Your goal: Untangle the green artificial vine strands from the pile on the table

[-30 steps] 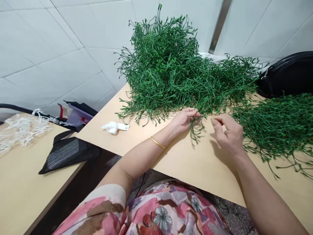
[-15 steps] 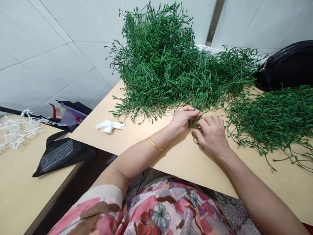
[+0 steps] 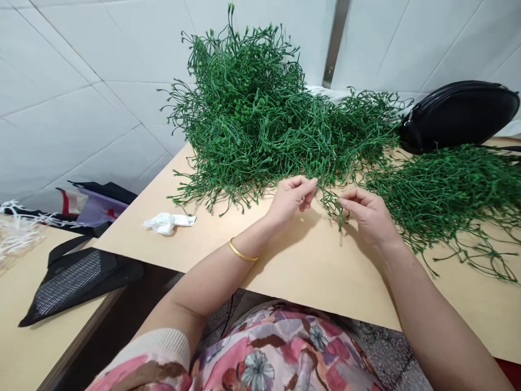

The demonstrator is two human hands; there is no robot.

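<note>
My right hand point(image 3: 369, 218) pinches a small tangle of thin green plastic-looking stems point(image 3: 334, 207) between thumb and forefinger, just above the table. To its left, my left hand point(image 3: 293, 200) has thumb and forefinger pressed together at the front edge of the big heap; whatever is between these fingertips is too small to make out. The big heap of green stems with budded tips point(image 3: 252, 119) rises behind both hands against the wall. A second, lower pile of the same stems point(image 3: 448, 195) lies to the right of my right hand.
A black bag point(image 3: 464, 117) stands at the back right. Crumpled white tissue point(image 3: 166, 222) rests on the table point(image 3: 301, 271) at left. On a lower left surface lie a black mesh pouch point(image 3: 73, 277) and white netting point(image 3: 18, 231). A tiled wall point(image 3: 114, 49) closes off the back.
My hands have moved apart from their close position, and the small tangle of stems stays with my right hand. The view has shifted slightly right.
</note>
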